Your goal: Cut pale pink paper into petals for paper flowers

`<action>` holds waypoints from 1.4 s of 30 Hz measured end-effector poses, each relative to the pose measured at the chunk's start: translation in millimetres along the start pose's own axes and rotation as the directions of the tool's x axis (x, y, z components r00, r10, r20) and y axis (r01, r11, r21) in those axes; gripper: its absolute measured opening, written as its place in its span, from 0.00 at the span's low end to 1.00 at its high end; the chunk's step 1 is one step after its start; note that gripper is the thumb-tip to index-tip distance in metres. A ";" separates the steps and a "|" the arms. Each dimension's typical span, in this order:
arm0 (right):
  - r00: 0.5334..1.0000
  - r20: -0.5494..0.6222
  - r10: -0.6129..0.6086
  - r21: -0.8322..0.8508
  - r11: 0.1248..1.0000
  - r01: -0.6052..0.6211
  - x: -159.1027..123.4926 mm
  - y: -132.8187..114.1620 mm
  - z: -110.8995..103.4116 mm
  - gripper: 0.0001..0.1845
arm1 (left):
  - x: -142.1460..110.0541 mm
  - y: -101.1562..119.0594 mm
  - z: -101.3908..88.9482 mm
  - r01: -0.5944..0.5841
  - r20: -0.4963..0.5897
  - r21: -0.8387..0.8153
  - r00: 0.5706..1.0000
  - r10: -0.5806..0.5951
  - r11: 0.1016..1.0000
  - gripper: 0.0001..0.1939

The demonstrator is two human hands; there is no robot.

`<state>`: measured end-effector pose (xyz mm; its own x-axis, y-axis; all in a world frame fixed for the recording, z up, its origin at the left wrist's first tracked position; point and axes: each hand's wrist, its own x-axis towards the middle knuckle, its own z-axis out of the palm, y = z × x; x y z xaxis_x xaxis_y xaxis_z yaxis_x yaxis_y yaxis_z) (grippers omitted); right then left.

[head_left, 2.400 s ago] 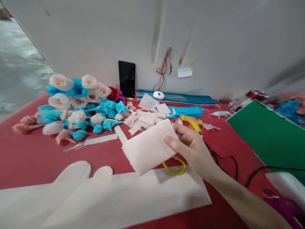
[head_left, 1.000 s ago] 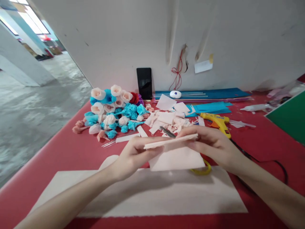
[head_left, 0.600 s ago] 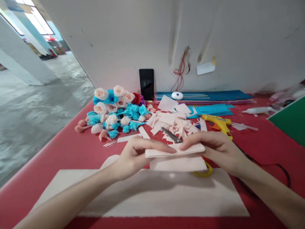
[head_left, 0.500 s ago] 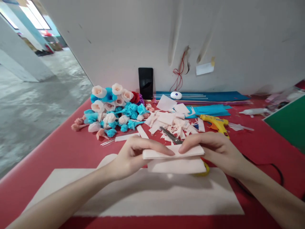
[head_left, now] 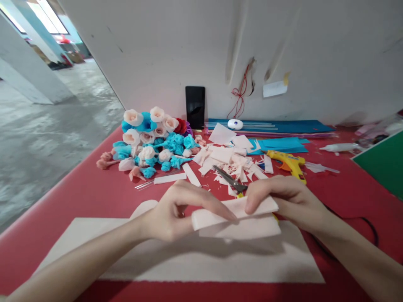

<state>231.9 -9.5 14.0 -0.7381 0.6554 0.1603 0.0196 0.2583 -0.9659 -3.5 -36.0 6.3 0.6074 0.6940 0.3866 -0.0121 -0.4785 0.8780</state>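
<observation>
Between both hands is a folded strip of pale pink crepe paper [head_left: 239, 224], held above the table with several layers showing. My left hand [head_left: 182, 205] pinches its left end, index finger lying along the top layer. At the other end, my right hand [head_left: 280, 197] grips the strip with its thumb and bent fingers. Underneath lies a large pale paper sheet [head_left: 220, 266] on the red tabletop [head_left: 103, 197]. Just beyond the hands rest scissors [head_left: 231, 179] with yellow handles, partly hidden by the folded paper and my right hand.
Paper flowers [head_left: 147, 142] in white, blue and pink are heaped at the back left. Paper scraps [head_left: 223, 155] lie mid-table, with a yellow glue gun [head_left: 288, 162] to their right. A black phone [head_left: 195, 108] leans on the wall. A green board [head_left: 384, 163] stands at right.
The folded paper has tilted, its right end now higher than its left, and has come slightly lower and to the right. Both hands keep hold of it. The whole view has shifted a little.
</observation>
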 end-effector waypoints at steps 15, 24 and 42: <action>0.987 0.152 0.044 0.070 0.996 -0.055 0.4 -4.9 1.1 0.21 | 3.6 12.2 1.4 0.099 0.038 -0.066 0.995 -0.096 0.993 0.10; 0.887 0.460 -0.036 0.132 0.991 -0.029 13.2 -0.4 -9.1 0.24 | 0.5 -0.7 2.3 0.099 0.251 -0.132 0.966 -0.064 0.986 0.20; 0.856 0.497 0.140 0.075 0.976 -0.202 9.9 5.0 6.7 0.16 | -1.2 -9.3 13.8 0.187 0.123 -0.237 0.979 -0.162 0.953 0.24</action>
<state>220.2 -6.5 9.4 -0.9647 0.2441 -0.0987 0.1182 0.0666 -0.9908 6.9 -39.9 -6.3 0.6946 0.6905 0.2019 -0.0858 -0.1991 0.9762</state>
